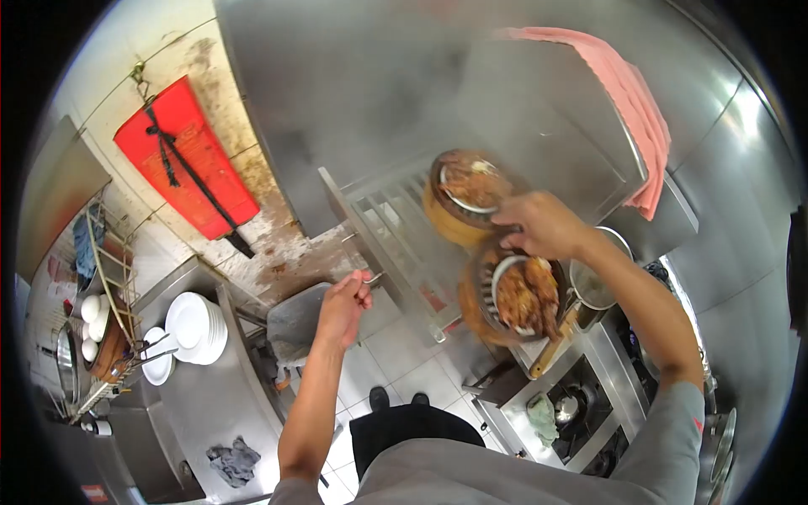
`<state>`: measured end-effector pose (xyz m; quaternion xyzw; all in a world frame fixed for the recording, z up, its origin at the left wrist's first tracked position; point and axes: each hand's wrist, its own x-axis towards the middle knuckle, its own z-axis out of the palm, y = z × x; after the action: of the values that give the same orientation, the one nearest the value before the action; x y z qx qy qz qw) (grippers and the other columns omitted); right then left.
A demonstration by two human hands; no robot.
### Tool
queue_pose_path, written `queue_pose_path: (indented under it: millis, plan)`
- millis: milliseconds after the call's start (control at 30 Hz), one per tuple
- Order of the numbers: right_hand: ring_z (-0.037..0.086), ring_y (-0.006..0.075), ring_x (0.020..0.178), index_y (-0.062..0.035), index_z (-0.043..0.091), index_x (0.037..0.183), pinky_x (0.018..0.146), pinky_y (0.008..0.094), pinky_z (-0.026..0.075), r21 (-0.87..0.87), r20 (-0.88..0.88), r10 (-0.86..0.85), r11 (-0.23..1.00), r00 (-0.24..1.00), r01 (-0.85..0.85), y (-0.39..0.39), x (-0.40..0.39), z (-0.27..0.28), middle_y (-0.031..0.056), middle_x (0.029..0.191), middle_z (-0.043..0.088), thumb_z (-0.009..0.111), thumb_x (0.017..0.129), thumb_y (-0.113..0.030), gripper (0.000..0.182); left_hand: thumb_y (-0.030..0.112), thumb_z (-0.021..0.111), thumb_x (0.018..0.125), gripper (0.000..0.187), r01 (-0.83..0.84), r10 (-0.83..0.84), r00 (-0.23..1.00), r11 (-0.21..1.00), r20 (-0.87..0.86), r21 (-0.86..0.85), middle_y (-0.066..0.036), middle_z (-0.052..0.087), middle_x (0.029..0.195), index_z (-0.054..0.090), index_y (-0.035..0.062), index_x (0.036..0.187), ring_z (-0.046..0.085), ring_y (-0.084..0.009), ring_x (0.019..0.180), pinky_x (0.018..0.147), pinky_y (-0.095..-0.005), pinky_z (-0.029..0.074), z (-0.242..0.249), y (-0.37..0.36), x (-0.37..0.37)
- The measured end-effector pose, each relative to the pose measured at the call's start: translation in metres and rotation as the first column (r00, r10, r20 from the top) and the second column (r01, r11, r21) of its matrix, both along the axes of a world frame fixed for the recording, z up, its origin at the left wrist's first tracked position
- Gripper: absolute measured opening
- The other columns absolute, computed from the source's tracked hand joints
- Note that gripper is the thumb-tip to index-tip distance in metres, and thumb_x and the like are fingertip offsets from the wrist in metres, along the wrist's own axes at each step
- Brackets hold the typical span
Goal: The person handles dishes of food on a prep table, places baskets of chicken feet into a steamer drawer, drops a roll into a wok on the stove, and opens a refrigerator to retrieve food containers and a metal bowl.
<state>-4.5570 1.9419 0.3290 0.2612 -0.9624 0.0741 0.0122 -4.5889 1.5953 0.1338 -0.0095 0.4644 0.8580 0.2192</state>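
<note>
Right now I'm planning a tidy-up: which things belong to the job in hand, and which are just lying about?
Likely part of the job:
Front basket of food, in the right hand
Back basket of food
Thin metal piece, in the left hand

Apparently just lying about:
White plates
Grey cloth
Green cloth

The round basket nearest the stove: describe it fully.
The round basket looks like bamboo: tan walls, dark slats inside, blurred. It is open-topped, beside the stove, close to a second basket. A white dish of browned, meat-like food sits inside. The right hand touches its upper rim; grip and any support underneath are unclear.
</note>
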Motion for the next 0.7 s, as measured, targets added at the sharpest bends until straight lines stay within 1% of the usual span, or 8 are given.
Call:
queue_pose_path:
  millis: [133, 267, 300, 367, 467, 567, 667, 700]
  plan:
    - [0.064, 0.0383, 0.098, 0.0011, 0.07, 0.105, 0.083, 0.0462, 0.051, 0.025, 0.019, 0.025, 0.999, 1.0, -0.025, -0.035, -0.072, -0.027, 0.0165, 0.104, 0.068, 0.08, 0.074, -0.014, 0.036, 0.026, 0.054, 0.103, 0.024, 0.025, -0.024, 0.999, 1.0, 0.037, -0.015, 0.002, 0.049, 0.073, 0.062, 0.0036, 0.102, 0.049, -0.0123, 0.069, 0.067, -0.0271, 0.04, 0.0, 0.001, 0.003]
    - [0.065, 0.0362, 0.099, -0.0028, 0.072, 0.107, 0.085, 0.0449, 0.051, 0.005, 0.019, 0.065, 0.998, 0.998, -0.065, -0.058, -0.116, -0.065, 0.0139, 0.105, 0.069, 0.081, 0.074, -0.018, 0.038, 0.026, 0.054, 0.103, 0.024, 0.029, -0.026, 0.996, 0.999, 0.089, -0.038, 0.003, 0.05, 0.074, 0.063, 0.0045, 0.101, 0.049, -0.012, 0.069, 0.068, -0.027, 0.04, -0.006, 0.003, 0.004]
    - [0.065, 0.0355, 0.101, -0.0048, 0.072, 0.109, 0.087, 0.0451, 0.052, 0.053, 0.046, 0.059, 0.997, 0.997, -0.061, -0.064, -0.123, -0.071, 0.0139, 0.106, 0.07, 0.08, 0.074, -0.019, 0.038, 0.027, 0.054, 0.103, 0.024, 0.032, -0.029, 0.996, 0.999, 0.08, -0.035, 0.003, 0.05, 0.073, 0.063, 0.0046, 0.101, 0.049, -0.0119, 0.069, 0.068, -0.0271, 0.04, -0.006, 0.003, 0.004]
    - [0.066, 0.0347, 0.102, -0.0068, 0.073, 0.11, 0.088, 0.0452, 0.052, 0.1, 0.08, 0.044, 0.994, 0.996, -0.052, -0.073, -0.127, -0.08, 0.014, 0.107, 0.07, 0.08, 0.074, -0.02, 0.039, 0.027, 0.053, 0.104, 0.025, 0.04, -0.038, 0.997, 0.999, 0.074, -0.032, 0.003, 0.049, 0.073, 0.063, 0.0046, 0.101, 0.049, -0.0116, 0.069, 0.068, -0.0271, 0.04, -0.005, 0.002, 0.003]
    - [0.066, 0.0338, 0.101, -0.0036, 0.072, 0.108, 0.085, 0.0443, 0.052, 0.118, 0.091, 0.087, 0.988, 0.992, -0.098, -0.081, -0.125, -0.088, 0.0118, 0.105, 0.07, 0.081, 0.073, -0.017, 0.038, 0.026, 0.053, 0.104, 0.025, 0.045, -0.044, 0.998, 0.999, 0.052, -0.021, 0.003, 0.049, 0.073, 0.063, 0.0044, 0.101, 0.049, -0.0116, 0.069, 0.068, -0.027, 0.04, -0.003, 0.002, 0.002]
    - [0.066, 0.0334, 0.101, -0.0055, 0.072, 0.109, 0.085, 0.0446, 0.052, 0.109, 0.118, 0.091, 0.989, 0.989, -0.104, -0.086, -0.126, -0.099, 0.0111, 0.106, 0.07, 0.08, 0.073, -0.017, 0.038, 0.026, 0.053, 0.104, 0.025, 0.039, -0.038, 0.997, 0.999, 0.063, -0.025, 0.003, 0.049, 0.074, 0.063, 0.0041, 0.1, 0.049, -0.0116, 0.069, 0.068, -0.027, 0.04, -0.006, 0.003, 0.002]
    - [0.066, 0.0334, 0.102, -0.0064, 0.071, 0.111, 0.086, 0.0452, 0.052, 0.08, 0.12, 0.038, 0.996, 0.992, -0.048, -0.084, -0.113, -0.094, 0.0106, 0.108, 0.07, 0.079, 0.074, -0.016, 0.039, 0.026, 0.054, 0.104, 0.025, 0.04, -0.038, 0.998, 0.999, 0.055, -0.03, 0.002, 0.049, 0.074, 0.063, 0.0035, 0.099, 0.049, -0.0118, 0.069, 0.068, -0.0271, 0.04, -0.008, 0.002, 0.001]
    - [0.066, 0.0334, 0.102, -0.0062, 0.07, 0.113, 0.087, 0.0447, 0.052, 0.02, 0.08, 0.05, 0.998, 0.996, -0.052, -0.085, -0.105, -0.087, 0.0107, 0.11, 0.069, 0.077, 0.076, -0.014, 0.038, 0.025, 0.054, 0.103, 0.025, 0.034, -0.032, 0.997, 0.999, 0.065, -0.033, 0.002, 0.048, 0.074, 0.063, 0.003, 0.1, 0.049, -0.0119, 0.07, 0.069, -0.0272, 0.041, -0.009, 0.003, 0.0]
